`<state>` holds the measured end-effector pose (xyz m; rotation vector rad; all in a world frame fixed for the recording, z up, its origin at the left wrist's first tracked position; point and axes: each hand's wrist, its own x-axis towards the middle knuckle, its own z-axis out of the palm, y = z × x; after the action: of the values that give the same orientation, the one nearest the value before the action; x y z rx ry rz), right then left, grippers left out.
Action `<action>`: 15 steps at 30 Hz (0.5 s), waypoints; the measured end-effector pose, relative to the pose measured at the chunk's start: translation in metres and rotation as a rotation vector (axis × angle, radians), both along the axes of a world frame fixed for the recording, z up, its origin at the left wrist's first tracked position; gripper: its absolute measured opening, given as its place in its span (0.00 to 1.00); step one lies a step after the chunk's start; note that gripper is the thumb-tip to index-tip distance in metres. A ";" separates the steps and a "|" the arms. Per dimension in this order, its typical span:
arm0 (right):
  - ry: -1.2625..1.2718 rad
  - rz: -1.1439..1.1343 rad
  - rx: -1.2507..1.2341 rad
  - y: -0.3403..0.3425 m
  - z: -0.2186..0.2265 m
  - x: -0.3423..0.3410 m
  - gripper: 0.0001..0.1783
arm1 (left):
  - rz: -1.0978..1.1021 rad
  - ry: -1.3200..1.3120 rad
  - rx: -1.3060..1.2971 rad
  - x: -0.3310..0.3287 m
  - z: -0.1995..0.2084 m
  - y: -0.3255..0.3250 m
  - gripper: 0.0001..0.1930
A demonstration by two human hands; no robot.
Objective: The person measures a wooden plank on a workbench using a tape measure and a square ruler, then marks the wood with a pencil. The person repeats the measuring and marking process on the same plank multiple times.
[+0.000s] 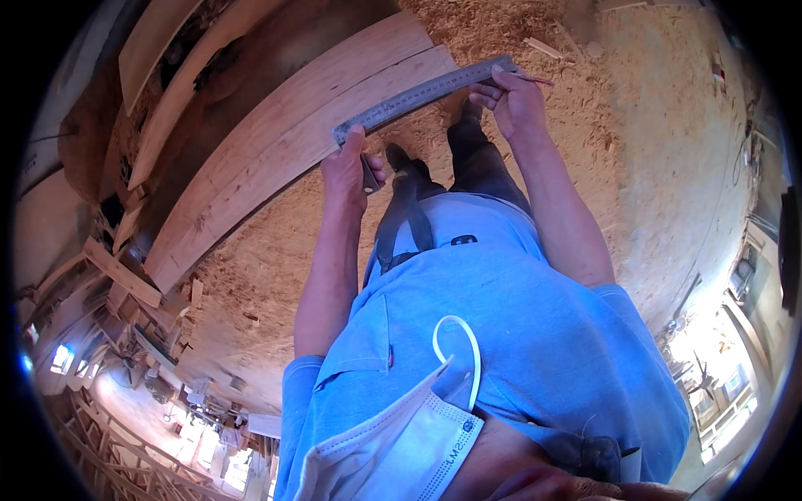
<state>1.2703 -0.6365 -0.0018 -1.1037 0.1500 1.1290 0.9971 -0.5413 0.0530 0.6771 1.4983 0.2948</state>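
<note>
My left hand (344, 171) is closed around the short dark arm of a metal carpenter's square (426, 93), thumb up at its corner. The long graduated blade runs up to the right, in front of my body. At its far end my right hand (520, 102) pinches the blade between thumb and fingers. A thin reddish pencil (535, 79) also sticks out of that hand to the right. Just beyond the square lies a wide pale wooden plank (284, 134), with a narrower strip along its near edge. The left part of the blade overlaps the plank in view.
More long boards (180, 92) are stacked at the far left. Short offcuts (121, 271) lie in a heap by the plank's left end. Sawdust and shavings (576, 142) cover the floor around my feet. A loose wood scrap (543, 48) lies at the far side.
</note>
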 end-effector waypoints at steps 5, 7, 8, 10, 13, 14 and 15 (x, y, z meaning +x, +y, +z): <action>-0.011 0.004 0.002 0.001 0.006 -0.002 0.06 | -0.028 0.003 -0.004 -0.002 -0.002 0.000 0.21; -0.015 0.004 0.008 0.000 0.002 -0.001 0.07 | -0.028 0.000 -0.007 -0.002 -0.003 0.000 0.21; -0.017 0.004 0.010 0.000 0.001 0.000 0.07 | -0.029 0.001 -0.007 -0.001 -0.003 0.000 0.21; -0.030 -0.002 -0.004 0.000 0.002 -0.001 0.07 | -0.031 0.003 -0.005 -0.001 -0.002 0.000 0.22; -0.038 -0.003 0.002 0.000 0.002 -0.002 0.08 | -0.030 0.000 -0.006 -0.001 0.000 0.000 0.22; -0.038 -0.003 0.009 0.000 0.002 -0.002 0.08 | -0.030 -0.001 -0.003 -0.001 0.000 0.000 0.22; -0.042 -0.005 0.002 0.000 0.003 -0.002 0.08 | -0.031 -0.003 -0.001 -0.002 -0.001 0.000 0.22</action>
<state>1.2680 -0.6364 0.0013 -1.1242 0.1185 1.1005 0.9952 -0.5413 0.0520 0.6986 1.4841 0.2714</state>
